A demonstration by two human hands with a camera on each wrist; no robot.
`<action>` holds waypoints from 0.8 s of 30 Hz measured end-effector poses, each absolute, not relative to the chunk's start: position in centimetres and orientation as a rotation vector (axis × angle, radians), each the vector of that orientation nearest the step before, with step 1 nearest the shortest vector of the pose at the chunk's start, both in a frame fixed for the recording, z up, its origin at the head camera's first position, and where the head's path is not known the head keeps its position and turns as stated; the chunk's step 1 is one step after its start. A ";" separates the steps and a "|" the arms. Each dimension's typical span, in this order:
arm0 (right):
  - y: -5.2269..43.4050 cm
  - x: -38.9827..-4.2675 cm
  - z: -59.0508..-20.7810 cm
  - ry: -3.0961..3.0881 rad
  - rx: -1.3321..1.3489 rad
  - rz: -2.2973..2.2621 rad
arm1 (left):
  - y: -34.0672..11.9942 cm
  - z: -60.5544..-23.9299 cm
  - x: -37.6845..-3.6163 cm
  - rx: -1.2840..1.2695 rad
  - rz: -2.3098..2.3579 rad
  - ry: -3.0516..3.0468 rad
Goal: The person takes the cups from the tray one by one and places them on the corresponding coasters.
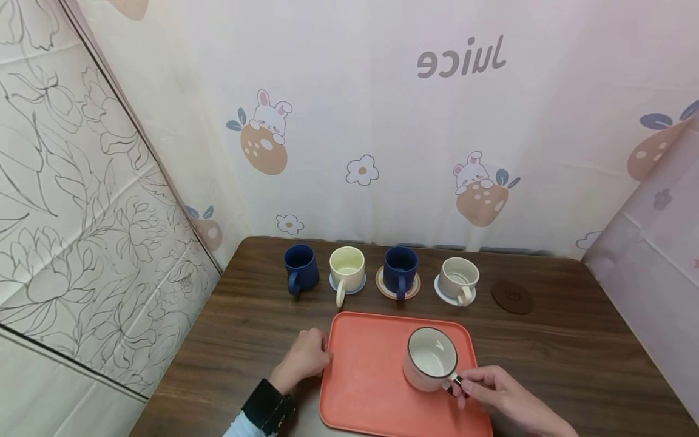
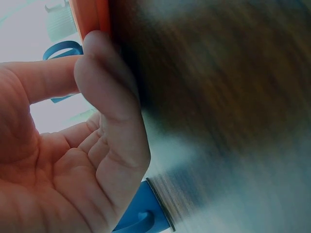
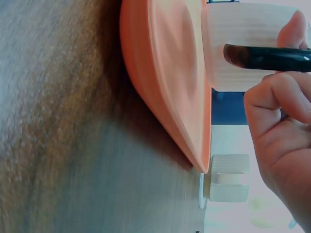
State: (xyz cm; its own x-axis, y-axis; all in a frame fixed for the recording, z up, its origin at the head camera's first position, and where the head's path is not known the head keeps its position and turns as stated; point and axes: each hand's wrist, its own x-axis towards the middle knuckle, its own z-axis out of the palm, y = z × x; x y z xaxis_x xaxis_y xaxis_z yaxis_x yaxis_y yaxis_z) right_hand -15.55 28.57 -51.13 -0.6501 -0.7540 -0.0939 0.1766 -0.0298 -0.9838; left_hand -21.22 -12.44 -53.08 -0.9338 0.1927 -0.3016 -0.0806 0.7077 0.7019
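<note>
A coral-red tray (image 1: 363,376) lies on the near part of the table. Its left rim is pinched by my left hand (image 1: 307,355); the left wrist view has thumb and index finger meeting at the tray's edge (image 2: 91,17). On the right half of the tray is a white mug (image 1: 419,373) with a dark rim. My right hand (image 1: 499,396) pinches the dark-topped handle (image 3: 277,58) of this mug between thumb and fingers. The mug is upright, its base over the tray's surface.
Along the back of the wooden table (image 1: 240,331) stand a blue mug (image 1: 306,276), a cream mug (image 1: 349,279) on a coaster, another blue mug (image 1: 394,282) on a coaster and a white mug (image 1: 454,288) on a coaster. A bare brown coaster (image 1: 512,298) lies farther right. Curtains hang behind.
</note>
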 end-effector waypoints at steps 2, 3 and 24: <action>28.6 -15.5 -51.1 1.611 -0.603 -1.756 | -12.4 -53.0 -21.2 0.081 1.072 2.559; 28.7 -15.5 -51.0 1.626 -0.591 -1.759 | -12.4 -53.0 -21.2 0.077 1.070 2.557; 28.9 -14.8 -51.0 1.936 -0.416 -1.998 | -12.5 -53.2 -21.3 0.095 1.084 2.556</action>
State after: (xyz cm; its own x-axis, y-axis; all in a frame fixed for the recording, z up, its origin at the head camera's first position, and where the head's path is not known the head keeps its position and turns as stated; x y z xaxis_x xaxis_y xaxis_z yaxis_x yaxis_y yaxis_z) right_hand -14.81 28.90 -51.01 -0.9039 -0.4275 -0.0176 0.0311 -0.0247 -0.9992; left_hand -21.32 -12.54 -53.15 -0.9325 0.1996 -0.3010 -0.0776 0.7031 0.7068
